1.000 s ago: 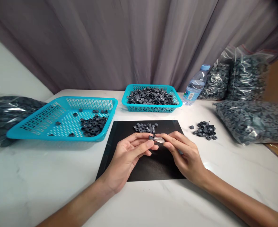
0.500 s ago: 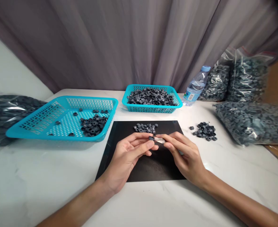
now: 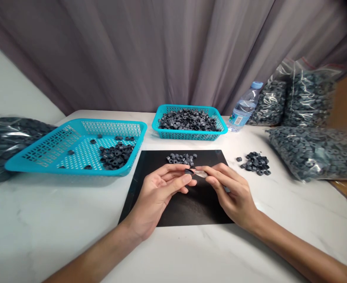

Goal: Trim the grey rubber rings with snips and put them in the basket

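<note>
Between thumb and fingertips of my left hand (image 3: pixel 164 186) is one small dark grey plastic ring (image 3: pixel 189 171), held over the black mat (image 3: pixel 191 208). My right hand (image 3: pixel 231 190) is closed around a small knife (image 3: pixel 201 173); its pale blade points left, with the tip at the ring's edge. Most of the handle is hidden in my fingers, and I cannot tell whether the blade touches the ring. Just beyond my hands, a small heap of the same rings (image 3: pixel 181 158) lies on the mat.
A large blue basket (image 3: pixel 73 171) with some rings stands left; a smaller, fuller blue basket (image 3: pixel 189 136) is at the back. Right of the mat lies a loose pile of rings (image 3: pixel 256 163). A water bottle (image 3: pixel 244 108) and bulging bags of rings (image 3: pixel 318 153) stand along the right.
Both hands stay nearly in place. The ring has tilted slightly in my left fingers, and the knife blade has shifted a little to the right.
</note>
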The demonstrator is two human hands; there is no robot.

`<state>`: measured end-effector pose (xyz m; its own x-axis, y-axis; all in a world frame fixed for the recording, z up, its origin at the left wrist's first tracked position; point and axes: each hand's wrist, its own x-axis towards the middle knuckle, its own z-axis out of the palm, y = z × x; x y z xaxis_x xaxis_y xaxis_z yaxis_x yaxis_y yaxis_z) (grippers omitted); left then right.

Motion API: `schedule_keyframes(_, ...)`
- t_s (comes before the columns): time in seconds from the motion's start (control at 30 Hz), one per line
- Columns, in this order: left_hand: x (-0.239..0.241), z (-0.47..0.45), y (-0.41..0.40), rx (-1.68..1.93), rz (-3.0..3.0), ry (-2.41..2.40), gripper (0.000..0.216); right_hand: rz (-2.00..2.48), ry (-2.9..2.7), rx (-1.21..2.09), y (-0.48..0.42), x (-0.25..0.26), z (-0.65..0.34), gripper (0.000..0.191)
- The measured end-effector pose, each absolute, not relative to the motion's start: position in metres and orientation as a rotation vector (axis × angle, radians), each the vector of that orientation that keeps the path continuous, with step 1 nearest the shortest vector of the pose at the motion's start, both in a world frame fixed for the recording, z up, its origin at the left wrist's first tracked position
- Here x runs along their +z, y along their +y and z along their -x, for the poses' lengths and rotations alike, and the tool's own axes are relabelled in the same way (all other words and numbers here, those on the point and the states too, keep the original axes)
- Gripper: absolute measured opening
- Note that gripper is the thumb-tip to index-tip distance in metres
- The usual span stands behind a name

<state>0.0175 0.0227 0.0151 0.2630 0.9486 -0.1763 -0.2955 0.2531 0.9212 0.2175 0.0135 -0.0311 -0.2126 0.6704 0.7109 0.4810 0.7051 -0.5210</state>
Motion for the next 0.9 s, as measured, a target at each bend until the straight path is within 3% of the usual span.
schedule_keyframes(0.9,0.0132,-0.0177,0.0238,1.032,-0.902,0.891,0.018,0.918,-1.918,-0.025,0.0139,-0.0337,-0.2191,0.033)
